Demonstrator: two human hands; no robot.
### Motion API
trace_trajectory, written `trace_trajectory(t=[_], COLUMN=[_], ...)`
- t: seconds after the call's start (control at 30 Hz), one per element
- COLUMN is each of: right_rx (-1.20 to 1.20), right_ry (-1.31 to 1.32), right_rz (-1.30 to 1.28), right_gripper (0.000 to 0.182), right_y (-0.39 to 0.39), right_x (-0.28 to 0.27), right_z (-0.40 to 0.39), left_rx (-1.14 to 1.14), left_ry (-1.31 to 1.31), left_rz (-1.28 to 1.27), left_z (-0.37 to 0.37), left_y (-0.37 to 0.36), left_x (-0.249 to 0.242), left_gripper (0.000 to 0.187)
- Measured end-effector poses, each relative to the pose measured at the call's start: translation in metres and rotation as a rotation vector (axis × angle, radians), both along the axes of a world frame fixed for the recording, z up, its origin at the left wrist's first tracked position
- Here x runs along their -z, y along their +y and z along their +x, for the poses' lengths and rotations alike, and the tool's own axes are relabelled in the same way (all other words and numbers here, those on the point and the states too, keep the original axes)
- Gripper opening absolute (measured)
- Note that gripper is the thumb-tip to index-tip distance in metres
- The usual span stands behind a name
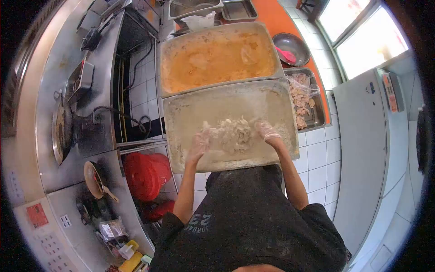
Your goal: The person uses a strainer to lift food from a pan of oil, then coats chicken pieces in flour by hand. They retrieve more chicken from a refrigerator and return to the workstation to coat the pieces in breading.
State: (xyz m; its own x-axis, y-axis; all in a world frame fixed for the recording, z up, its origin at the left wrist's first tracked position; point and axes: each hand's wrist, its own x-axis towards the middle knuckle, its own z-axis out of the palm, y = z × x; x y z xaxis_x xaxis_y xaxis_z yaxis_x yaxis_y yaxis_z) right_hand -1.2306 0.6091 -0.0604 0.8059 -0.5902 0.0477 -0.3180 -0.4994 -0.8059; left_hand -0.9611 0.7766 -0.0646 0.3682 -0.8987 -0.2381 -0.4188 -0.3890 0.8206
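Observation:
A wide metal tray (181, 111) with pale flour spread in it lies in front of me. In its middle sits a heap of flour-coated pieces (235, 136), probably meat; their exact kind is hidden by the coating. My left hand (200, 143), in a clear plastic glove, is at the heap's left edge with its fingers stretched out. On the right edge, my right hand (268, 131), gloved the same way, has its fingers extended toward the heap. Neither hand visibly grips a piece.
Behind the flour tray is a tray of orange liquid (217, 63). At right stand a pan of raw meat pieces (301, 104) under plastic and a dark bowl (297, 43) with a pink scoop (287, 55). A steel counter (93, 131) holding pans runs along the left; red buckets (142, 174) stand below.

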Motion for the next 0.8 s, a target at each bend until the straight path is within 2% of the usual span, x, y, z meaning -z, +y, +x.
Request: trace_trajectory(t=[0.03,0.07,0.1,0.13,0.17,0.2,0.23,0.27,0.3,0.33,0.37,0.4,0.43,0.47,0.5,0.53,0.57,0.6,0.63,0.7,0.73,0.8], right_rx=[-0.085,-0.167,-0.166,-0.029,0.107,0.113,0.118,0.119,0.120,0.029,-0.066,-0.152,-0.156,-0.234,-0.308,-0.300,-0.131,0.037,-0.031,-0.232,-0.233,-0.187], right_ry=[0.367,0.735,0.734,0.478,0.219,0.218,0.164,0.110,0.110,0.283,0.457,0.508,0.509,0.695,0.880,0.879,0.389,-0.099,0.105,0.520,0.520,0.713], right_rz=[0.027,0.051,0.049,0.023,-0.010,-0.018,0.140,0.302,0.302,0.142,-0.016,-0.174,-0.174,-0.163,-0.151,-0.156,-0.077,0.009,0.021,-0.007,-0.004,0.101], right_gripper=[0.029,0.027,0.027,0.026,0.025,0.025,0.025,0.026,0.026,0.027,0.028,0.029,0.029,0.029,0.029,0.029,0.026,0.024,0.024,0.025,0.025,0.026], right_y=[-0.003,-0.003,0.008,0.026,0.031,0.026,0.018,0.012,0.005,-0.008,-0.020,-0.033,-0.036,-0.035,-0.034,-0.028,-0.018,-0.008,-0.009,-0.009,-0.008,-0.007], right_x=[-0.034,-0.054,-0.030,0.017,0.041,0.016,-0.036,-0.065,-0.065,-0.062,-0.058,-0.009,0.000,0.002,0.008,0.046,0.106,0.140,0.088,-0.044,-0.040,-0.023], right_z=[0.005,0.011,0.020,0.030,0.038,0.042,0.044,0.046,0.045,0.040,0.031,0.022,0.034,0.053,0.064,0.061,0.052,0.045,0.043,0.041,0.034,0.011], left_rx=[0.101,0.099,0.053,0.007,0.009,0.039,0.068,0.070,-0.003,-0.076,-0.078,0.019,0.115,0.111,0.270,0.430,0.432,0.273,0.109,0.198,0.288,0.351], left_ry=[-0.199,-0.200,-0.321,-0.436,-0.436,-0.225,-0.015,-0.015,0.040,0.096,0.100,-0.082,-0.266,-0.267,-0.613,-0.959,-0.960,-0.558,-0.157,-0.225,-0.294,-0.253], left_rz=[-0.002,-0.003,-0.342,-0.684,-0.696,-0.444,-0.186,-0.187,-0.018,0.149,0.151,0.136,0.116,0.116,-0.006,-0.138,-0.146,-0.037,0.074,0.033,-0.016,0.378], left_z=[0.016,0.008,-0.014,-0.031,-0.043,-0.056,-0.064,-0.065,-0.060,-0.050,-0.034,-0.015,-0.005,-0.003,-0.005,-0.010,-0.026,-0.048,-0.059,-0.028,-0.008,0.024], left_y=[0.011,0.011,0.005,-0.001,-0.013,-0.025,-0.034,-0.039,-0.044,-0.049,-0.056,-0.065,-0.068,-0.063,-0.060,-0.065,-0.074,-0.079,-0.079,-0.056,-0.043,-0.015], left_x=[0.042,0.080,0.115,0.132,0.117,0.081,0.039,-0.014,-0.077,-0.107,-0.100,-0.081,-0.056,-0.007,0.054,0.085,0.062,0.020,-0.002,0.010,0.021,0.107], left_gripper=[0.041,0.041,0.044,0.047,0.047,0.046,0.045,0.045,0.043,0.042,0.042,0.041,0.041,0.041,0.039,0.038,0.038,0.037,0.036,0.036,0.037,0.041])
